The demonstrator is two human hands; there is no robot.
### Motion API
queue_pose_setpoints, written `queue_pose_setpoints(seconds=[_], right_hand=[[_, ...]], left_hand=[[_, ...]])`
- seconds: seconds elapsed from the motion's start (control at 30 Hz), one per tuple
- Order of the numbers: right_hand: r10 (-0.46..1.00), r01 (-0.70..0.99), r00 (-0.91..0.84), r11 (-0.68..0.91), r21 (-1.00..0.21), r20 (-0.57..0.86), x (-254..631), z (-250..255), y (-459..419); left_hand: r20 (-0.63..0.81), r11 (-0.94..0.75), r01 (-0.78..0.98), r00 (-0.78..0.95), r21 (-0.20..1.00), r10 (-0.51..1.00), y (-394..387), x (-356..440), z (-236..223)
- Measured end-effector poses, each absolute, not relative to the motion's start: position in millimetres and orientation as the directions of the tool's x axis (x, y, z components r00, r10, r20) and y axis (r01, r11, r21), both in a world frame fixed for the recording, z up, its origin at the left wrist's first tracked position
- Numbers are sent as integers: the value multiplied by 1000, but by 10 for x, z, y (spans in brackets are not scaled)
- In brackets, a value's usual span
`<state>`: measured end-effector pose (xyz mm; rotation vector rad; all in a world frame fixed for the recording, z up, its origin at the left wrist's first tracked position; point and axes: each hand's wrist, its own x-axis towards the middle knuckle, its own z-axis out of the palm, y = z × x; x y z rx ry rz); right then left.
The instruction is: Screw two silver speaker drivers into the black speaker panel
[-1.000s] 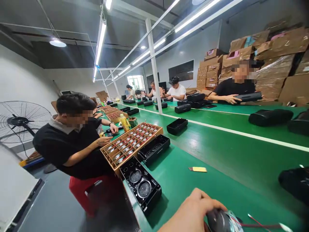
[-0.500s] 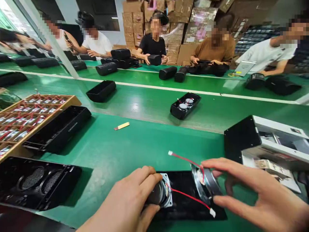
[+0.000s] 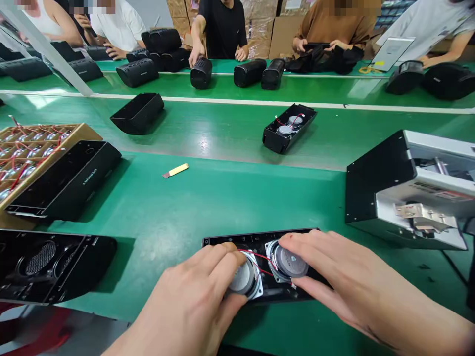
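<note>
In front of me a black speaker housing (image 3: pixel 297 294) lies open on the green bench. My left hand (image 3: pixel 202 282) has its fingers around a round speaker driver (image 3: pixel 242 278) at the housing's left part. A second speaker driver (image 3: pixel 290 259), with a grey magnet back and a square metal frame, sits in the housing to the right. My right hand (image 3: pixel 334 277) grips it between thumb and fingers. Thin red wires (image 3: pixel 261 257) run between the two drivers. My fingers cover part of both drivers.
At left are a divided cardboard box (image 3: pixel 79 131) of drivers and two black housings (image 3: pixel 89 183) (image 3: pixel 100 259). A yellow-handled blade (image 3: pixel 176 171) lies mid-bench. A screw-feeding machine (image 3: pixel 408 188) stands right. Beyond, a housing with drivers (image 3: pixel 289 129) sits on the belt; several people work opposite.
My right hand has lowered its driver from a tilted position to flat in the housing. The view has tipped downward. A person opposite has set a black speaker down.
</note>
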<state>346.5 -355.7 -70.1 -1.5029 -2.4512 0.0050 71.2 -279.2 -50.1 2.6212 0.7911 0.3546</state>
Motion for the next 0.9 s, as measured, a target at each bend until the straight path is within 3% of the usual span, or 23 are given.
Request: queue_pose_setpoints(seconds=[0.17,0.3,0.43,0.53,0.6,0.67,0.77,0.9], right_hand=[[875,854,-440,477,-207,200,3435,-763,-3522],[920,880,-324,378,-287,220,3532,-720,-3598],[961,902,-179,247,-355,212,3653,-668,-3674],[965,903,-146,220,-368,218,3651,-702,-3701],[952,904,-186,263,-337,243,3599,-743,-3698],[929,900,-264,334,-280,260,3530,-772,-3677],[909,885,-339,395,-245,241,3436,-769,-3628],[912,871,-374,407,-276,166,3336,-735,-3580]], left_hand=[[60,-671,508,772,540,633,-2776,649,-511],[34,-559,485,734,673,679,-2740,592,-426],[-24,-278,339,671,899,741,-2756,565,-347],[-90,-57,195,666,979,741,-2821,565,-363],[-83,-60,196,645,979,759,-2864,583,-404],[-2,-220,267,640,938,768,-2886,615,-451],[121,-515,385,700,766,704,-2875,672,-503],[106,-688,486,771,538,627,-2842,734,-521]])
